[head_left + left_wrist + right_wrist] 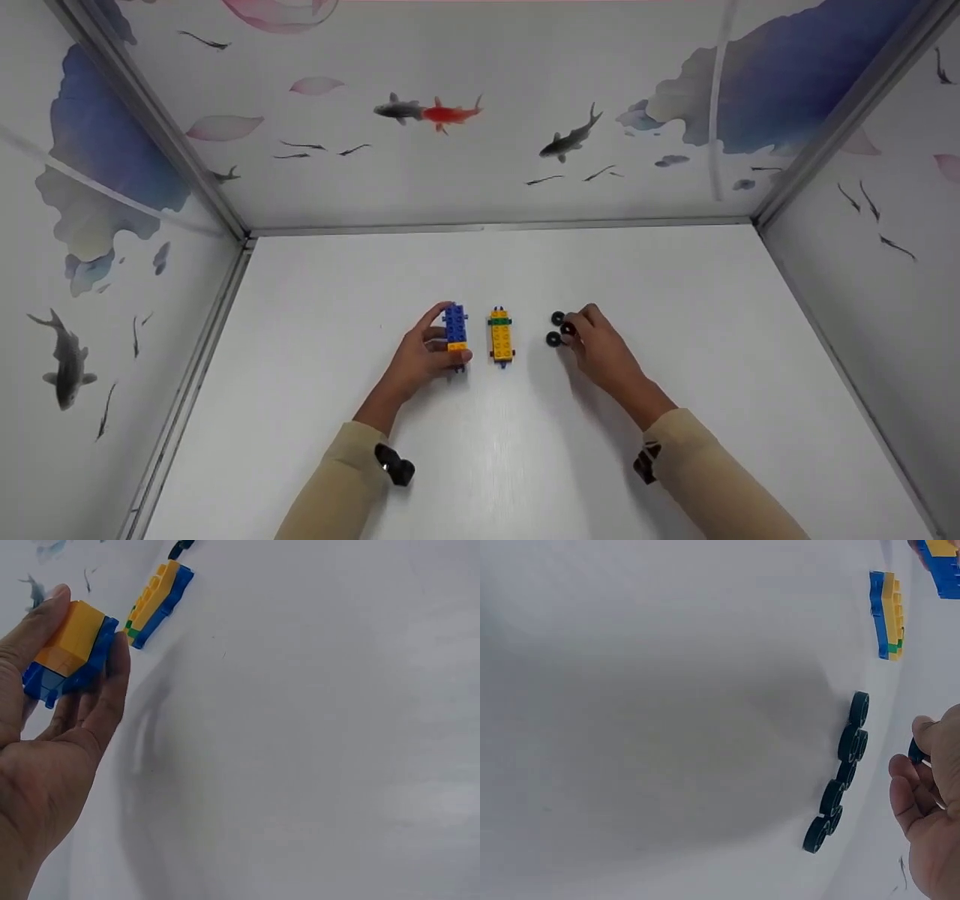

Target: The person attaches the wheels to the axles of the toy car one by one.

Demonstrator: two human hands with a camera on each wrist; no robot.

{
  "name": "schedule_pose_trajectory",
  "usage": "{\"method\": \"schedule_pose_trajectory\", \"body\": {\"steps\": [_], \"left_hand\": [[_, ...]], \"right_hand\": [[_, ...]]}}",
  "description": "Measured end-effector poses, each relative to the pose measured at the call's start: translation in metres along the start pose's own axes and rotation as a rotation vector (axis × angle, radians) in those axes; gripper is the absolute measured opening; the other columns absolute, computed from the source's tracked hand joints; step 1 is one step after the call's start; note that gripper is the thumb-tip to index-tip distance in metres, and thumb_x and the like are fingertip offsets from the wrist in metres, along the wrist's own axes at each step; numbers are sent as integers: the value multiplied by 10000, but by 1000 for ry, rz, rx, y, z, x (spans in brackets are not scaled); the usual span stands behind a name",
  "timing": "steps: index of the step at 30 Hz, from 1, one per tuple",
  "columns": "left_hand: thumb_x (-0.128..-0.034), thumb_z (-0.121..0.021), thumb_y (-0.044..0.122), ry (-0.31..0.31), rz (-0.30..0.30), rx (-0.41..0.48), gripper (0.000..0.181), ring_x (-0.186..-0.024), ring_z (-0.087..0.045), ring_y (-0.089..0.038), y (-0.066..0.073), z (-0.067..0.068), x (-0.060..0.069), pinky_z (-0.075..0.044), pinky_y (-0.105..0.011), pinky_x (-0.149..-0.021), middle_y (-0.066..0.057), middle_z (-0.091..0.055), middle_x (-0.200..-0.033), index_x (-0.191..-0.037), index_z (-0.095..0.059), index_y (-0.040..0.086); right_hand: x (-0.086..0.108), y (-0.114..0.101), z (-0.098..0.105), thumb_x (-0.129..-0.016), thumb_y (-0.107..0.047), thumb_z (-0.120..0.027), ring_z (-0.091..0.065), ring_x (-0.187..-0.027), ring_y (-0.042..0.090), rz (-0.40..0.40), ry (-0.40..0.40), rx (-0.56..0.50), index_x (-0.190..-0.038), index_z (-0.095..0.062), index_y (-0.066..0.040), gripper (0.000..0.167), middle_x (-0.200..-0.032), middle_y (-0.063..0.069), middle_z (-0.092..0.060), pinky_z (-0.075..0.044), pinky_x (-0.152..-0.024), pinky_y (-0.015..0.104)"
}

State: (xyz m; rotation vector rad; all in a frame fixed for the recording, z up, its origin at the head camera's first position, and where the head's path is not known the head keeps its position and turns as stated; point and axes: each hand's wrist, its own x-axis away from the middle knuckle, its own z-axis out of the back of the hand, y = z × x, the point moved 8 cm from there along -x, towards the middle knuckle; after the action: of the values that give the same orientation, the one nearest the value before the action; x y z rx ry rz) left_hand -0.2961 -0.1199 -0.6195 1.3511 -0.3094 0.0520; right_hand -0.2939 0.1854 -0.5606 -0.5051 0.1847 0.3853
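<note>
L fingers point(114, 686) gripping blue-yellow bricks point(455, 324), R fingers point(906, 799) pinching prob. blk wheel point(915, 751), loose wheels point(831, 797) nearby, yellow pc point(501, 341) btwn

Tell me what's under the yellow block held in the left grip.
Under the yellow block is a blue base; its edge shows in the left wrist view. The part of its top that the block covers can't be seen, nor, from that view, its underside.
</note>
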Motion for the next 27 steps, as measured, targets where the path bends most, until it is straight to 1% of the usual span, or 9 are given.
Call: {"method": "schedule_pose_trajectory", "body": {"steps": [2, 4, 9, 15, 17, 22, 27], "left_hand": [[-864, -977, 236, -9, 12, 27, 1034, -1249, -707, -320, 0, -1, 0, -685, -437, -962, -166, -599, -1511, -1683, -394, 476], [-871, -970, 219, -15, 22, 34, 1041, -1251, -708, -325, 1, -2, 1, -688, -427, -950, -178, -585, -1527, -1697, -381, 452], [-868, -976, 273, -36, 14, 14, 1053, -1248, -712, -336, 5, -7, 2, -682, -430, -972, -178, -591, -1529, -1711, -364, 429], [-849, -987, 323, -56, 8, 28, 1043, -1210, -735, -304, 5, -12, 4, -671, -436, -1006, -164, -616, -1501, -1686, -386, 480], [-849, -986, 324, -63, 10, 33, 1051, -1196, -742, -297, 4, -14, 4, -665, -438, -1022, -167, -616, -1504, -1693, -379, 475], [-852, -984, 325, -77, 4, 36, 1081, -1198, -740, -292, 6, -19, 6, -660, -448, -1036, -171, -616, -1518, -1724, -352, 416], [-855, -985, 306, -89, -3, 45, 1064, -1216, -730, -290, 8, -22, 7, -662, -442, -1030, -160, -617, -1522, -1711, -370, 452]], "right_hand": [[-3, -5, 0, -1057, -61, -734, -720, -1075, 312, 5, -9, -25, -1327, -674, 14, 287, -1189, 162, -608, -650, -910, 447], [-5, -9, 0, -1072, -80, -718, -720, -1104, 336, -3, -23, -35, -1344, -677, -2, 286, -1224, 165, -616, -648, -929, 485], [-10, -17, 0, -1079, -96, -714, -711, -1120, 354, -19, -36, -39, -1354, -690, -44, 281, -1263, 153, -643, -649, -941, 526], [-17, -31, -2, -1082, -110, -715, -715, -1099, 316, 8, -55, -50, -1362, -696, -59, 285, -1265, 140, -664, -664, -975, 470], [-19, -35, -4, -1084, -120, -715, -715, -1094, 300, 11, -65, -57, -1363, -699, -68, 284, -1262, 130, -667, -666, -988, 455], [-24, -47, -7, -1082, -118, -717, -728, -1101, 282, 21, -67, -75, -1356, -705, -62, 280, -1268, 123, -675, -666, -1003, 434], [-29, -56, -14, -1081, -133, -723, -730, -1112, 252, 2, -87, -79, -1363, -700, -79, 288, -1278, 103, -677, -659, -1021, 417]]}}
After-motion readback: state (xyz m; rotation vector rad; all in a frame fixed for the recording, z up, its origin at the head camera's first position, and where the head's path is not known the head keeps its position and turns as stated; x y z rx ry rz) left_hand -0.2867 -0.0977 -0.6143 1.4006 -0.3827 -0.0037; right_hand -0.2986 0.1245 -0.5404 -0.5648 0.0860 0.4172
